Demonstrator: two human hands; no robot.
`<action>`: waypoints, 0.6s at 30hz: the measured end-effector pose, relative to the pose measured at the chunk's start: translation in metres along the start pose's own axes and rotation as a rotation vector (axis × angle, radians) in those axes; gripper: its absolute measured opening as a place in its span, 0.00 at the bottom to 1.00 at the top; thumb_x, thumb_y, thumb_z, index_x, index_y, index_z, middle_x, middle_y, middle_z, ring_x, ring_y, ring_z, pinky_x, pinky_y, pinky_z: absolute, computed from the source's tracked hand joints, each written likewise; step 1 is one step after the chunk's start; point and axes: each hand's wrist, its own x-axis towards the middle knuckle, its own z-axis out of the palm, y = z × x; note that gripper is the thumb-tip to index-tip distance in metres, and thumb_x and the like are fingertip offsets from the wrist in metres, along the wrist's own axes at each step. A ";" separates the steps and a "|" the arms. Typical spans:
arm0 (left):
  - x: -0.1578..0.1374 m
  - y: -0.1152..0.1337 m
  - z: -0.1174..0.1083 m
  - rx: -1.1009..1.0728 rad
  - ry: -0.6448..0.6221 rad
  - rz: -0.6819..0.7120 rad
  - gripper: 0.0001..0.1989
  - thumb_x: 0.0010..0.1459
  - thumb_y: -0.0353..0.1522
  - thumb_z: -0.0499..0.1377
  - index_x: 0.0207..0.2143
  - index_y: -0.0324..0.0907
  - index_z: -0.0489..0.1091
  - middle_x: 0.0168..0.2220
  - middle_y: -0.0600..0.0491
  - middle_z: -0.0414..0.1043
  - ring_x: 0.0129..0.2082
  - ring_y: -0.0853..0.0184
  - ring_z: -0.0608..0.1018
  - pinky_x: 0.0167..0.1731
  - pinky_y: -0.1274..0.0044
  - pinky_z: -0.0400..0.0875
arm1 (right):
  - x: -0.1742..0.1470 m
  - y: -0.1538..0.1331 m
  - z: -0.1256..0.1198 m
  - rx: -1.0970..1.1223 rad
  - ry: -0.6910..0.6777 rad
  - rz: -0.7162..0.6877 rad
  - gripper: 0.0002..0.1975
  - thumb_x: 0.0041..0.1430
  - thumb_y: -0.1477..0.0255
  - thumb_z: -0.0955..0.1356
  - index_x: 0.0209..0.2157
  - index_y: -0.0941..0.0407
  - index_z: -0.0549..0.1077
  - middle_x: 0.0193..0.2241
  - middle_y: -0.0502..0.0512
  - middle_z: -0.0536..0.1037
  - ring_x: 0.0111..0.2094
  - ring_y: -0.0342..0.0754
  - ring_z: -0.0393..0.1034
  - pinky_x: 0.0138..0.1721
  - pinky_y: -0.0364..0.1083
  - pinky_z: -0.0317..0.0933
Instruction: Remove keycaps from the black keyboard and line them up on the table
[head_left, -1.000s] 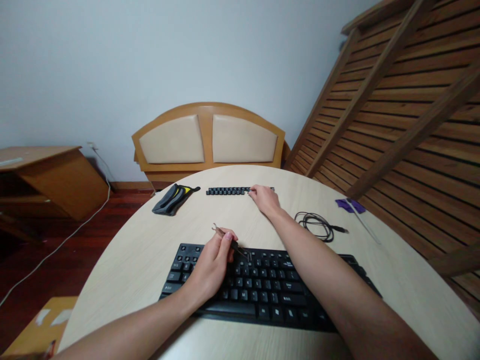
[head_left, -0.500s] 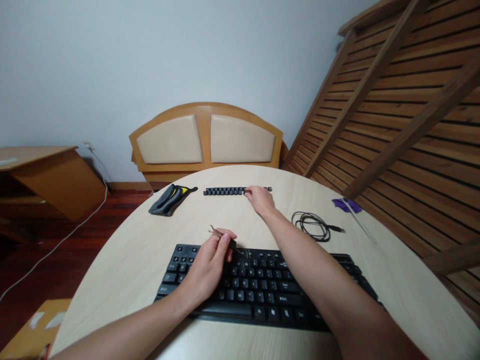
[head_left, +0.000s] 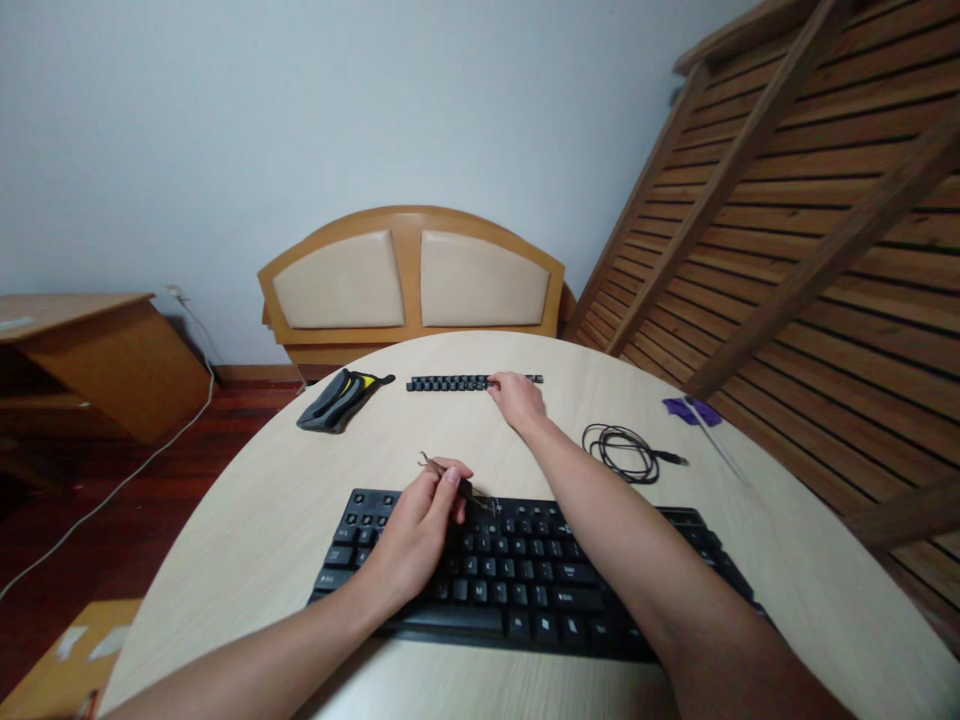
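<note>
Here, we look down and forward across a round, pale wood-grain table (head_left: 247, 530) with a long black plastic keyboard (head_left: 517, 592) lying flat along its near side. Our left hand (head_left: 421, 520) is above the keyboard's left half, its thumb and fingers closed around a slim tool with a dark handle and thin metal wire ends (head_left: 466, 490). One end pokes out to the left of our fingers; the other points right, over the keyboard's far edge, where we cannot tell whether it touches. At the keyboard's far left corner, several key positions show without their caps.

Our right arm crosses the keyboard and reaches to the far side of the table. There, our right hand (head_left: 520, 402) has its fingertips drawn narrowly together at small black loose keycaps set in tight, straight rows (head_left: 448, 383). Most of them lie left of the hand, a few just right of it; we cannot tell whether a cap is pinched.

Left of the rows sits a grey and black pouch with yellow trim (head_left: 337, 403). To the right of our right forearm we see a coiled black cable (head_left: 622, 455) and, farther right, a purple cloth (head_left: 673, 410) beneath a thin whitish stick (head_left: 718, 442).
</note>
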 end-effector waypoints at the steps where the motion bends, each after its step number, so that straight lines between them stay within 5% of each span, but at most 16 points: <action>1: 0.000 0.000 0.000 0.002 0.001 0.003 0.17 0.67 0.43 0.48 0.41 0.41 0.68 0.24 0.58 0.64 0.27 0.66 0.68 0.32 0.74 0.62 | 0.000 0.000 0.000 0.000 0.001 -0.002 0.14 0.65 0.68 0.64 0.50 0.50 0.75 0.49 0.55 0.78 0.50 0.51 0.70 0.47 0.47 0.62; 18: 0.000 0.001 -0.001 -0.014 -0.017 -0.021 0.20 0.67 0.46 0.45 0.43 0.41 0.68 0.25 0.57 0.66 0.28 0.65 0.69 0.33 0.74 0.61 | -0.004 -0.003 -0.008 -0.015 -0.042 0.008 0.17 0.64 0.68 0.65 0.55 0.51 0.69 0.48 0.57 0.78 0.49 0.52 0.71 0.45 0.47 0.63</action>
